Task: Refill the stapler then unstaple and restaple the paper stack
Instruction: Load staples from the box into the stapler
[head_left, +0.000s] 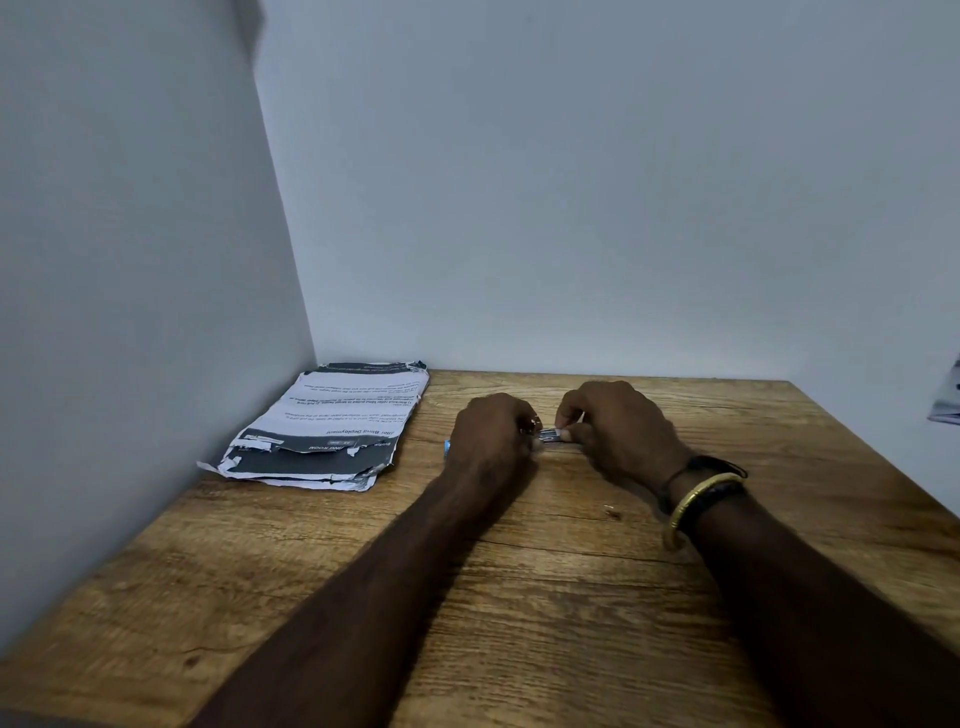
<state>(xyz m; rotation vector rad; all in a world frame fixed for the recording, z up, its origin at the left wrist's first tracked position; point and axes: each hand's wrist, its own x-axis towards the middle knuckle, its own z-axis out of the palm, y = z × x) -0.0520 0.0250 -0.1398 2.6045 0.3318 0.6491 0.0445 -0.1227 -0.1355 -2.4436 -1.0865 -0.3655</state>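
Observation:
A small stapler (549, 435) with a silvery metal part lies low over the wooden table (519, 597), held between both hands. My left hand (491, 434) is closed around its left end, where a bit of blue (447, 448) shows at the hand's outer edge. My right hand (618, 431) pinches the metal part at its right end with thumb and fingers. Most of the stapler is hidden by the hands. The paper stack (332, 426), printed, with torn and curled near corners, lies flat at the table's back left, apart from both hands.
Grey walls close in the table at the left and the back. A tiny metal bit (608, 508), maybe a loose staple, lies on the wood near my right wrist. My right wrist wears a gold bangle (696, 506) and dark bands. Some printed thing (948, 400) shows at the right edge.

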